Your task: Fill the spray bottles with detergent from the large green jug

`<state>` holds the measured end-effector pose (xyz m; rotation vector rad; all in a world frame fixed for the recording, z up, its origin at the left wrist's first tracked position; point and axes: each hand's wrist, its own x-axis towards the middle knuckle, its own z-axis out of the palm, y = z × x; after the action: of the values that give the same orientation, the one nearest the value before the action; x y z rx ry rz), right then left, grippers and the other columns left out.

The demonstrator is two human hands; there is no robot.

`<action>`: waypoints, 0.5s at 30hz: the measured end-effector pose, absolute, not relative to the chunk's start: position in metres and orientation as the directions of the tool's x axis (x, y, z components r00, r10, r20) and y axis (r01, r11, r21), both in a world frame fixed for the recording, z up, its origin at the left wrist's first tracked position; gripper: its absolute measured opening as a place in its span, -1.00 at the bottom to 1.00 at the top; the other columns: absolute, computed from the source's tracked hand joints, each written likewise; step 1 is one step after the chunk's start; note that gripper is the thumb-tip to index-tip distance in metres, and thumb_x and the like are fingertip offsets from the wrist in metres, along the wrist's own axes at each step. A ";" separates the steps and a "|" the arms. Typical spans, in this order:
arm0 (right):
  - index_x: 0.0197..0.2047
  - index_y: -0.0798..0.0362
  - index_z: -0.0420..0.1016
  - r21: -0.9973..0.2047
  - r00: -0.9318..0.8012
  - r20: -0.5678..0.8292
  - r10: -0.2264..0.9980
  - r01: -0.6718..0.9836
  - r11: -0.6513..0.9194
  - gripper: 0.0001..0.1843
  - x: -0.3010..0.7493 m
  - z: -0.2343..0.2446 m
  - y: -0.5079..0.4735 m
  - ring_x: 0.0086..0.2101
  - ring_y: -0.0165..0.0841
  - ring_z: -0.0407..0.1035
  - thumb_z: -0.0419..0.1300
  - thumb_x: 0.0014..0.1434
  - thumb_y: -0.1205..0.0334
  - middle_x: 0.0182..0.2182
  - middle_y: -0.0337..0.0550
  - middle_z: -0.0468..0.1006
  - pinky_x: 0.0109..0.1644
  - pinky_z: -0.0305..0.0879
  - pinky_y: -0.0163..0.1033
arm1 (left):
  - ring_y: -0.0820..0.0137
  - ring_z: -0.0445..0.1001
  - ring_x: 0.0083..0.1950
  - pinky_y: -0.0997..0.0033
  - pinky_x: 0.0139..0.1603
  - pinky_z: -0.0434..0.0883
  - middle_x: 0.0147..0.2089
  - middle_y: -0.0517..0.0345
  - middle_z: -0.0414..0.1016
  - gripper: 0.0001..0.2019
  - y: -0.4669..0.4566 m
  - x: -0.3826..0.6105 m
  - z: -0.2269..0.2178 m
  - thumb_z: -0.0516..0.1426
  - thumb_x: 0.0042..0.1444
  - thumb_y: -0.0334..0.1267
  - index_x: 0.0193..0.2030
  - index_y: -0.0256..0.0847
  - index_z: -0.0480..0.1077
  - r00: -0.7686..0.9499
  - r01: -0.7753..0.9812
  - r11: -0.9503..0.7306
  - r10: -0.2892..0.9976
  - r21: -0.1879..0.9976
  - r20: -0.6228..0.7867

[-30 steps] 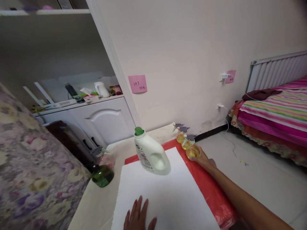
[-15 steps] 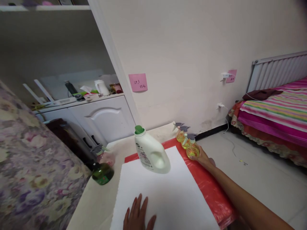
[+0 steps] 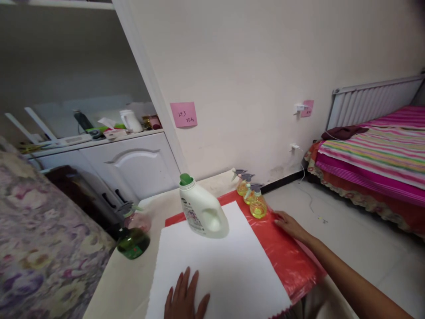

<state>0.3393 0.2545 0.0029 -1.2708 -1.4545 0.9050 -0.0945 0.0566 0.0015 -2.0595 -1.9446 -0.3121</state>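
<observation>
My left hand [image 3: 184, 296] lies flat on the white sheet [image 3: 232, 266], fingers spread and holding nothing. At the right edge of the table, my right hand [image 3: 289, 226] has its fingers closed on the red plastic sheet [image 3: 282, 257], which lies beneath the white one. Just left of that hand stands a spray bottle of yellow liquid [image 3: 258, 208], apart from the fingers. Similar spray bottles [image 3: 242, 187] line up behind it. A pale green detergent jug [image 3: 206, 210] with a green cap stands upright on the far part of the white sheet.
A dark green pump bottle [image 3: 133, 243] and a pink spray bottle [image 3: 137, 220] stand at the table's left. Floral fabric [image 3: 49, 248] hangs beside them. Behind are a white cabinet [image 3: 133, 168] and the wall; a bed [image 3: 375, 164] stands to the right.
My right hand has let go of the front yellow spray bottle and moved right and slightly down to the red plastic's edge. The view has turned slightly right; my left hand stays flat.
</observation>
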 end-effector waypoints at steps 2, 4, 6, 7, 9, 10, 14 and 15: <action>-0.16 -0.04 0.61 -0.949 -0.007 0.164 0.986 0.273 0.160 -0.60 0.347 -0.001 0.242 -0.02 -0.02 0.43 0.28 -0.13 0.10 -0.08 -0.09 0.61 0.20 0.19 0.15 | 0.12 0.24 0.32 -0.03 0.23 0.25 0.34 0.06 0.24 -0.49 0.057 -0.093 0.002 0.02 0.18 0.02 0.24 -0.01 0.29 0.051 0.998 -0.034 0.936 -0.055 0.349; -0.16 -0.05 0.61 -0.952 -0.023 0.142 0.990 0.270 0.143 -0.61 0.352 -0.002 0.231 -0.06 -0.05 0.47 0.26 -0.12 0.13 -0.11 -0.13 0.63 0.16 0.25 0.12 | 0.12 0.24 0.32 -0.04 0.23 0.24 0.34 0.05 0.24 -0.50 0.057 -0.091 0.004 0.00 0.19 0.02 0.24 -0.02 0.29 0.044 0.998 -0.028 0.938 -0.049 0.344; -0.14 -0.06 0.61 -0.956 -0.040 0.127 0.991 0.263 0.133 -0.61 0.355 -0.001 0.222 -0.10 -0.07 0.49 0.24 -0.10 0.14 -0.13 -0.14 0.65 0.11 0.32 0.07 | 0.12 0.24 0.32 -0.04 0.24 0.23 0.34 0.04 0.25 -0.50 0.056 -0.089 0.006 -0.01 0.19 0.03 0.24 -0.03 0.30 0.042 0.999 -0.029 0.938 -0.044 0.343; -0.14 -0.06 0.61 -0.956 -0.047 0.122 0.991 0.261 0.130 -0.61 0.356 0.000 0.217 -0.11 -0.07 0.50 0.23 -0.09 0.14 -0.14 -0.14 0.65 0.08 0.34 0.06 | 0.12 0.24 0.32 -0.04 0.24 0.23 0.34 0.04 0.25 -0.50 0.056 -0.088 0.007 -0.01 0.19 0.03 0.24 -0.04 0.30 0.040 0.999 -0.028 0.937 -0.041 0.348; -0.15 -0.05 0.62 -0.957 -0.064 0.117 0.991 0.261 0.130 -0.62 0.357 0.003 0.209 -0.13 -0.06 0.51 0.22 -0.08 0.13 -0.18 -0.14 0.67 0.05 0.36 0.06 | 0.13 0.23 0.33 -0.03 0.26 0.22 0.34 0.04 0.25 -0.49 0.055 -0.087 0.007 -0.02 0.20 0.03 0.24 -0.05 0.30 0.036 0.999 -0.025 0.931 -0.035 0.362; -0.15 -0.04 0.62 -0.956 -0.072 0.116 0.991 0.262 0.131 -0.63 0.358 0.004 0.204 -0.14 -0.05 0.51 0.21 -0.07 0.13 -0.19 -0.14 0.68 0.05 0.35 0.06 | 0.13 0.23 0.33 -0.04 0.26 0.21 0.34 0.04 0.25 -0.49 0.054 -0.087 0.007 -0.03 0.20 0.02 0.24 -0.06 0.30 0.032 0.999 -0.022 0.928 -0.030 0.370; -0.18 -0.05 0.63 -0.952 -0.087 0.104 0.991 0.280 0.125 -0.65 0.365 0.004 0.186 -0.13 -0.04 0.52 0.15 -0.01 0.07 -0.20 -0.16 0.68 0.06 0.34 0.07 | 0.12 0.22 0.34 -0.05 0.27 0.20 0.34 0.05 0.25 -0.49 0.054 -0.087 0.006 -0.03 0.20 0.05 0.24 -0.05 0.30 0.024 1.000 -0.023 0.929 -0.008 0.370; -0.19 -0.05 0.64 -0.950 -0.084 0.097 0.992 0.288 0.117 -0.64 0.368 0.002 0.181 -0.14 -0.03 0.52 0.15 -0.01 0.06 -0.21 -0.15 0.69 0.04 0.35 0.08 | 0.12 0.21 0.34 -0.05 0.27 0.20 0.33 0.04 0.25 -0.49 0.054 -0.087 0.006 -0.03 0.20 0.05 0.24 -0.06 0.30 0.023 1.000 -0.024 0.929 -0.002 0.369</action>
<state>0.3680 0.1810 0.0024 -1.3053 -1.5272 1.0223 -0.0867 0.0538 0.0063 -2.0396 -1.9913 -0.3886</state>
